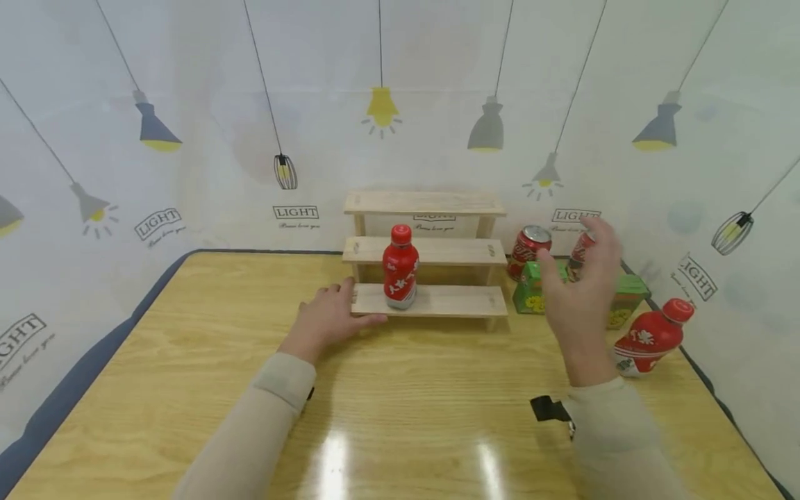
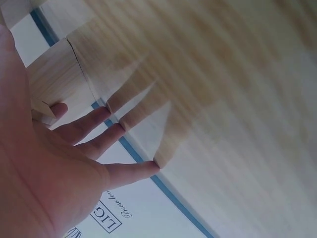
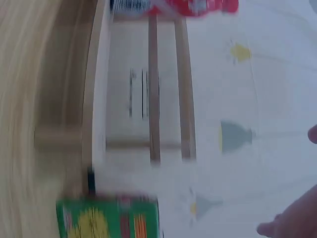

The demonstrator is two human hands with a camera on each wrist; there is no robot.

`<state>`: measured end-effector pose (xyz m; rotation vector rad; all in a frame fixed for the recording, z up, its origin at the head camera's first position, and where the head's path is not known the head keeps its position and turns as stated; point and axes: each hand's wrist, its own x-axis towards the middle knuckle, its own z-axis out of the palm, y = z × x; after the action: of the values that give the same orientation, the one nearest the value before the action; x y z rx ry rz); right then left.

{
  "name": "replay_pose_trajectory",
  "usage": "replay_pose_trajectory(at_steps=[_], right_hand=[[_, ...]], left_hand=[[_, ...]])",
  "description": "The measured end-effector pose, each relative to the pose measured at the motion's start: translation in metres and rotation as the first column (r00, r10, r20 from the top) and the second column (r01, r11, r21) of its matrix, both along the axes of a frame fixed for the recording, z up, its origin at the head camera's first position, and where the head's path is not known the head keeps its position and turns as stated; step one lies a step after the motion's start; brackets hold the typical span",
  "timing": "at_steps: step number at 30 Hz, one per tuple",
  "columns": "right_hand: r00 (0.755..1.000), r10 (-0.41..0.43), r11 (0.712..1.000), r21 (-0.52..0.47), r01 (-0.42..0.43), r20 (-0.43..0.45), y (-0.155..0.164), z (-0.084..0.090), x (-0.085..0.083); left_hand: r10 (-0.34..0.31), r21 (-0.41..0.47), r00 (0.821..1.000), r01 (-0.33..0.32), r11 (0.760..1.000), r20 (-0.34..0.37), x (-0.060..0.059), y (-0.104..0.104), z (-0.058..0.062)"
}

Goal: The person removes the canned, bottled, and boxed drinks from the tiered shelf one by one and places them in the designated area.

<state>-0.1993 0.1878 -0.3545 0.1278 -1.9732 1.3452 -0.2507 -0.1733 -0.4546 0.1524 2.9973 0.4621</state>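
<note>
A three-step wooden rack (image 1: pixel 431 302) stands at the back of the table, with a red drink bottle (image 1: pixel 401 267) upright on its lowest step. My left hand (image 1: pixel 325 318) rests at that step's left end, its thumb along the front edge. In the left wrist view, spread fingertips (image 2: pixel 141 171) touch the tabletop. My right hand (image 1: pixel 581 298) is raised with thumb and fingers apart, holding nothing. Behind it are two green boxes (image 1: pixel 530 286) and two red cans (image 1: pixel 530 244), partly hidden. Another red bottle (image 1: pixel 650 337) leans to the right beside that wrist.
The wooden table (image 1: pixel 387 410) extends in front of the rack. Behind it hangs a pale backdrop (image 1: pixel 431 55) printed with lamps, close to the rack and cans. Dark blue edging (image 1: pixel 112 333) runs around the table's sides.
</note>
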Motion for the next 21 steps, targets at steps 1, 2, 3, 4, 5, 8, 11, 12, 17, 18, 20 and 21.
replay_pose_trajectory(at_steps=[1, 2, 3, 4, 5, 8, 11, 12, 17, 18, 20, 21], right_hand=[[0.998, 0.051, 0.999, 0.010, -0.052, 0.034, -0.009, -0.001, -0.006], [0.992, 0.106, 0.994, 0.020, -0.107, 0.073, -0.019, -0.002, -0.012], [0.980, 0.157, 0.987, 0.016, -0.160, 0.125, -0.030, -0.002, -0.016], [0.963, 0.205, 0.977, 0.017, -0.212, 0.174, -0.041, -0.003, -0.020], [0.943, 0.242, 0.967, 0.025, -0.254, 0.227, -0.051, -0.004, -0.023], [0.853, 0.317, 0.932, 0.028, -0.361, 0.415, -0.081, -0.008, -0.030], [0.758, 0.367, 0.904, -0.016, -0.426, 0.540, -0.106, -0.021, -0.035], [0.735, 0.385, 0.897, -0.040, -0.439, 0.559, -0.113, -0.027, -0.036], [0.705, 0.456, 0.876, -0.135, -0.463, 0.544, -0.139, -0.053, -0.039], [0.709, 0.455, 0.879, -0.143, -0.456, 0.538, -0.143, -0.057, -0.039], [0.726, 0.429, 0.892, -0.124, -0.435, 0.538, -0.148, -0.064, -0.040], [0.737, 0.413, 0.899, -0.111, -0.424, 0.535, -0.150, -0.067, -0.040]], left_hand=[[0.000, 0.001, 1.000, 0.000, 1.000, -0.001, -0.001, 0.000, -0.001], [0.002, 0.001, 1.000, -0.002, 1.000, -0.002, -0.001, 0.001, -0.001], [0.004, 0.001, 1.000, -0.004, 1.000, -0.002, -0.002, 0.001, -0.002], [0.006, -0.001, 1.000, -0.006, 1.000, -0.002, -0.002, 0.001, -0.002], [0.006, -0.001, 1.000, -0.006, 1.000, 0.000, -0.003, 0.001, -0.002], [0.004, 0.000, 1.000, -0.004, 1.000, -0.012, -0.006, 0.002, 0.000], [-0.002, 0.006, 0.999, 0.002, 1.000, -0.033, -0.007, 0.003, 0.002], [-0.001, 0.007, 0.999, 0.002, 1.000, -0.039, -0.008, 0.004, 0.002], [0.006, 0.012, 0.999, -0.006, 1.000, -0.039, -0.003, 0.003, -0.002], [0.009, 0.013, 0.999, -0.009, 1.000, -0.036, -0.002, 0.003, -0.002], [0.012, 0.012, 0.999, -0.011, 1.000, -0.032, 0.000, 0.002, -0.003], [0.014, 0.012, 0.999, -0.013, 1.000, -0.030, 0.001, 0.001, -0.003]])
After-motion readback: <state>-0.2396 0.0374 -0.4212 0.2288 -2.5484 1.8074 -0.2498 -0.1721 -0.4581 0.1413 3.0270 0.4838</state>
